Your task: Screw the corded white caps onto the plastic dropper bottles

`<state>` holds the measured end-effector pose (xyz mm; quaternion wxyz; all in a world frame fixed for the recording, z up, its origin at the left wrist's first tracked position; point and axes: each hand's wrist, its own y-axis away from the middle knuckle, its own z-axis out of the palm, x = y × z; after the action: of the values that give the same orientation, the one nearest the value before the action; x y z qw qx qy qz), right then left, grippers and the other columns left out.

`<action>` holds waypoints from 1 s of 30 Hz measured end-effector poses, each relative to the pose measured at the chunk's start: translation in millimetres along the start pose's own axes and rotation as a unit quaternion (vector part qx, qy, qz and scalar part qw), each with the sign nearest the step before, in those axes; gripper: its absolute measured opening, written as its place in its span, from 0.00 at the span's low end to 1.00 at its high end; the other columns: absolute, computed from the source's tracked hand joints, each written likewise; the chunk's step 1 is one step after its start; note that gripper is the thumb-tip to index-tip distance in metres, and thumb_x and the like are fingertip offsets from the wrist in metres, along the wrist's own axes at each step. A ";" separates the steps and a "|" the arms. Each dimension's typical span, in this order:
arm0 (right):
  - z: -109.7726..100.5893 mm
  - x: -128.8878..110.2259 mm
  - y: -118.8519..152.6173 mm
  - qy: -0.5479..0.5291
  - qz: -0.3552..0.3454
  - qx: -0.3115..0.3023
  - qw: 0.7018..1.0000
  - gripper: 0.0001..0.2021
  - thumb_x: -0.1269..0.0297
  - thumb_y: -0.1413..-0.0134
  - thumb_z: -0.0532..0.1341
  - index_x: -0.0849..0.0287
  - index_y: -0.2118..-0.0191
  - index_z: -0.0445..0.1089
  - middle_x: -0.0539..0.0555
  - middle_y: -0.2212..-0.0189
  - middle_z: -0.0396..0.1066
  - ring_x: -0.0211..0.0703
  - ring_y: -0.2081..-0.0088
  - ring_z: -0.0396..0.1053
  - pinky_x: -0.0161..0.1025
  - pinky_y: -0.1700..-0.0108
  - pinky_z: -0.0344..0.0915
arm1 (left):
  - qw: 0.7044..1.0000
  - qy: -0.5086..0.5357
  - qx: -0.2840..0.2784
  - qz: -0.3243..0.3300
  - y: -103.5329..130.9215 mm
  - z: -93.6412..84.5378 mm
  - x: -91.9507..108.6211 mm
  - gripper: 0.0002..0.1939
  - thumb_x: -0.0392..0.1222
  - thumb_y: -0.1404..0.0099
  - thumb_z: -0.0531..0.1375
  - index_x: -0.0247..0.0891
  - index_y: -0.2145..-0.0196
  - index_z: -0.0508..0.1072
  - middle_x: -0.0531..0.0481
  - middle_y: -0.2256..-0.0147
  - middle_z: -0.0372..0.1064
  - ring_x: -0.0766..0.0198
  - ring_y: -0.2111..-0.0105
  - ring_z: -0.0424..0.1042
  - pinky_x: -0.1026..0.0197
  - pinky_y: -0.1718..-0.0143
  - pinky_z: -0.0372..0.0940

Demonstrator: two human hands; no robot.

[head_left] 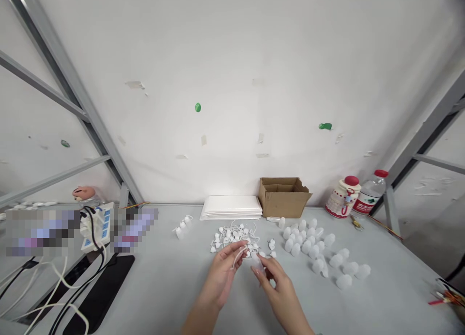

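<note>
In the middle of the table my left hand (225, 269) is closed, pinching a thin white cord (238, 257) that loops over its fingers. Close beside it, my right hand (274, 280) grips a small translucent white plastic cup (257, 263) between thumb and fingers. Just beyond both hands lies a pile of small white plastic parts with cords (230, 234). To the right, several frosted white egg-shaped cups (308, 245) are spread over the table. A few joined white pieces with a cord (183, 227) sit to the left.
A stack of white sheets or envelopes (230, 207) and an open cardboard box (285, 201) stand against the wall. At the back right are a red-lidded jar (342, 199) and a water bottle (370, 194). Cables, a power strip (105, 226) and a black slab (103, 291) occupy the left.
</note>
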<state>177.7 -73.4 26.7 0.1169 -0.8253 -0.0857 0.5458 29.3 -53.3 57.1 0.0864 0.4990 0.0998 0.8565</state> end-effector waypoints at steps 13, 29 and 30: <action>18.6 -13.1 -0.8 0.014 -0.005 -0.010 1.000 0.15 0.53 0.47 0.56 0.58 0.64 0.74 0.51 0.77 0.67 0.40 0.76 0.65 0.33 0.72 0.65 | 0.999 -0.041 0.028 0.023 5.0 -5.7 -2.0 0.15 0.46 0.56 0.68 0.37 0.69 0.78 0.44 0.65 0.75 0.58 0.60 0.70 0.57 0.53 0.60; 28.0 -4.1 4.5 0.031 -0.050 -0.009 0.998 0.18 0.51 0.47 0.56 0.60 0.63 0.73 0.51 0.78 0.66 0.40 0.78 0.65 0.34 0.74 0.66 | 0.975 -0.199 0.017 0.100 13.4 -4.7 5.1 0.14 0.50 0.48 0.62 0.37 0.69 0.76 0.44 0.66 0.75 0.54 0.60 0.70 0.56 0.55 0.62; 28.0 -4.5 4.4 0.029 -0.054 -0.002 0.998 0.18 0.50 0.47 0.56 0.60 0.63 0.73 0.51 0.78 0.66 0.40 0.78 0.65 0.34 0.74 0.66 | 0.974 -0.199 0.019 0.104 12.7 -4.6 4.0 0.14 0.50 0.48 0.62 0.37 0.70 0.76 0.44 0.66 0.75 0.54 0.60 0.71 0.56 0.56 0.62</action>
<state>150.3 -76.0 18.9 0.1473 -0.8351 -0.1277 0.5144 22.7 -65.0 61.4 0.0055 0.6686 0.0443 0.7423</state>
